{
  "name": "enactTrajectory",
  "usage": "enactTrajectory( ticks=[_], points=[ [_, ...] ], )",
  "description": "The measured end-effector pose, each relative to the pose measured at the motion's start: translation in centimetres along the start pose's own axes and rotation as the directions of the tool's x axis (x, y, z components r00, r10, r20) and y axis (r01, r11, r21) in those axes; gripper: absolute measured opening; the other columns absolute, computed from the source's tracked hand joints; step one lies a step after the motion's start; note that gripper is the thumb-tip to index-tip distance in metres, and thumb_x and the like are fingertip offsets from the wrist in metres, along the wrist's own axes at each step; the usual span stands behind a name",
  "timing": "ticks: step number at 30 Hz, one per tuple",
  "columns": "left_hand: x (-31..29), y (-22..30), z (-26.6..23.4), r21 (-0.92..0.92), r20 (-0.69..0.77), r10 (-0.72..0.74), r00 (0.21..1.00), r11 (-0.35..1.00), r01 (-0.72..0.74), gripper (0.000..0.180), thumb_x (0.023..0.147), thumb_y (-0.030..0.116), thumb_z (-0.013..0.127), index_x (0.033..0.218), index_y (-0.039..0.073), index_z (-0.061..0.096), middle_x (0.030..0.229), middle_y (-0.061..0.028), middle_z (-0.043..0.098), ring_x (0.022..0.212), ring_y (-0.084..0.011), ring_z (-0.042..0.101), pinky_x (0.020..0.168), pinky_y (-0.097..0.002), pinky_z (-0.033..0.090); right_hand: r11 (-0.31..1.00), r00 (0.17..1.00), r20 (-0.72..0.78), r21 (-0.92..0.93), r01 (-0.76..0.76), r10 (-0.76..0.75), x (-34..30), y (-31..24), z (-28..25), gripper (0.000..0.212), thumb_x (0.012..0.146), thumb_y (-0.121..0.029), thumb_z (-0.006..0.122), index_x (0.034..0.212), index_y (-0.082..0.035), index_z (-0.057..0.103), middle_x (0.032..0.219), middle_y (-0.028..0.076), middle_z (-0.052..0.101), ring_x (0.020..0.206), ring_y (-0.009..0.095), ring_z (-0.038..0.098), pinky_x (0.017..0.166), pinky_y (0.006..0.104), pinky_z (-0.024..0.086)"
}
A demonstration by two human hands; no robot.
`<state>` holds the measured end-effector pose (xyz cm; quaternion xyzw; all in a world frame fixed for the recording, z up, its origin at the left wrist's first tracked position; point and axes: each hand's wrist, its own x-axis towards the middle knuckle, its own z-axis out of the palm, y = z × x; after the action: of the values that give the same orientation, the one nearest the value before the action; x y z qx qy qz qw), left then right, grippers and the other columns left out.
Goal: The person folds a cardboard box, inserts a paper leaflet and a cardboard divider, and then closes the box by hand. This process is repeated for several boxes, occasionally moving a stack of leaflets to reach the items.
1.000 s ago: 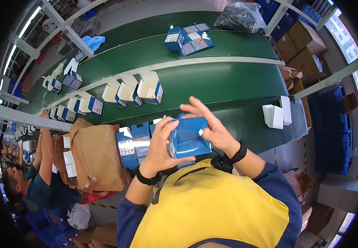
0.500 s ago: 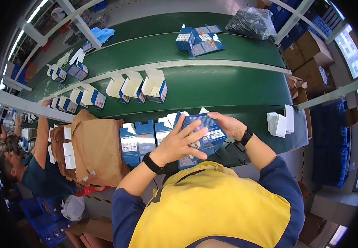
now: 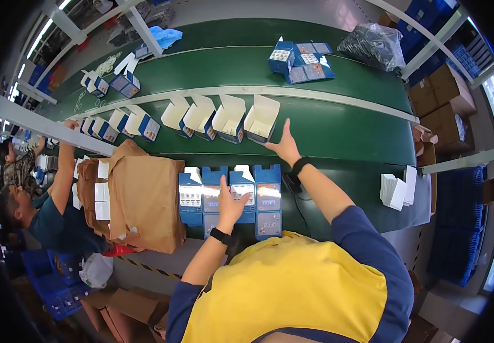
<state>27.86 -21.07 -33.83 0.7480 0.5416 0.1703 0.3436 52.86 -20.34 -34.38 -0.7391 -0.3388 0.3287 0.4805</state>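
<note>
My right hand is open, thumb and fingers apart, just beside the lower right of an open-topped box, white inside and blue outside. That box stands upright at the right end of a row of similar boxes on the green conveyor belt. Over the flat blue printed cartons in front of me, my left hand is open with its fingers stretched out. It hides part of the cartons; whether it touches them I cannot tell.
A brown paper bundle lies left of the cartons, near another person reaching toward the belt. White cards stand at the right. Farther back are an unfolded blue carton and a bag of dark items. A metal rail crosses behind the boxes.
The blue box that was between both hands now stands at the right end of the row. My right hand has let go of it; my left hand has drawn back over the flat cartons.
</note>
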Motion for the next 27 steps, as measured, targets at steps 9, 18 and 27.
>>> enactTrajectory(
  ticks=[9,18,27],
  points=[
    [-0.9,5.4,-3.1,-0.513,0.189,-0.096,0.977,0.839,0.182,0.068,0.080,0.014,0.066,0.133,0.002,0.027,0.102,-0.0080,0.053,0.085,-0.0141,0.052,0.078,-0.0251,0.043,0.976,0.942,0.334,0.212,-0.044,-0.030,-14.7,5.5,0.0,0.057,0.079,-0.012,0.063,0.127,0.001,0.036,0.121,0.010,0.050,0.110,0.017,0.049,0.095,0.0324,0.038],
    [-0.4,12.7,-3.9,-0.799,0.127,0.076,0.989,0.599,0.056,0.033,0.086,0.014,0.060,0.112,0.001,0.046,0.103,-0.0047,0.054,0.087,-0.0107,0.053,0.078,-0.0226,0.043,0.896,0.795,0.588,0.421,-0.145,-0.148,-18.8,-6.0,-7.4,0.085,0.076,-0.029,0.073,0.140,-0.003,0.023,0.136,0.016,0.037,0.126,0.019,0.032,0.104,0.0322,0.027],
    [-5.4,18.4,-2.4,-0.914,0.248,0.725,0.642,0.394,-0.092,0.081,0.082,0.037,0.063,0.141,0.001,0.020,0.145,-0.0164,0.020,0.134,-0.0277,0.019,0.107,-0.0372,0.018,0.601,0.939,0.042,0.777,0.185,-0.343,-16.2,-6.2,-7.6,0.130,0.055,-0.031,0.087,0.143,-0.010,-0.006,0.143,0.013,0.024,0.128,0.023,0.029,0.105,0.0328,0.022]
  ],
)
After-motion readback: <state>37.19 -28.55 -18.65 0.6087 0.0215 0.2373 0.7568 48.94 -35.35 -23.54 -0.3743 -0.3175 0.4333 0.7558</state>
